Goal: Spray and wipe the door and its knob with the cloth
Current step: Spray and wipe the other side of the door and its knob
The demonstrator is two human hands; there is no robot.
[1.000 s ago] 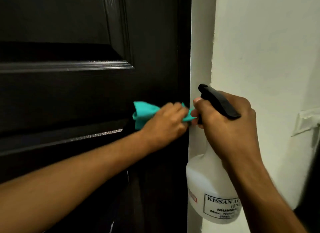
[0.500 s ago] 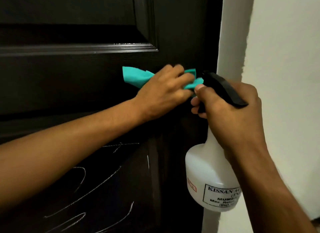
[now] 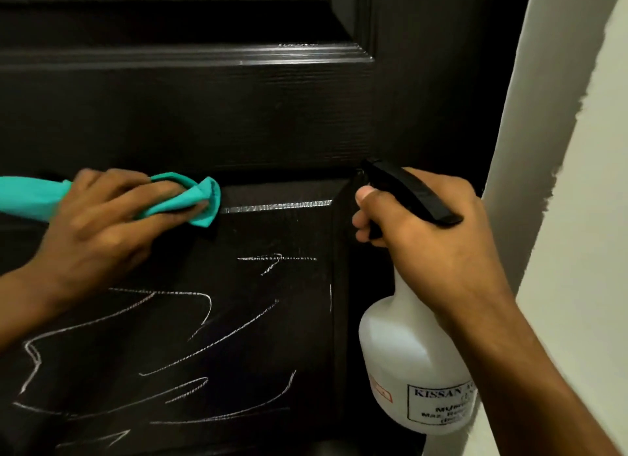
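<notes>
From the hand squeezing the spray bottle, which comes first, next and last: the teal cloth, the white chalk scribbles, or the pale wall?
Head view, from the right hand:
1. Pale wall, just to its right.
2. White chalk scribbles, lower left on the door.
3. Teal cloth, far left, in the left hand.

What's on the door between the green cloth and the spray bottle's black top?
Only dark door between the cloth and the spray bottle top in the head view: a shiny panel edge, nothing else. The chalk scribbles lie lower.
</notes>
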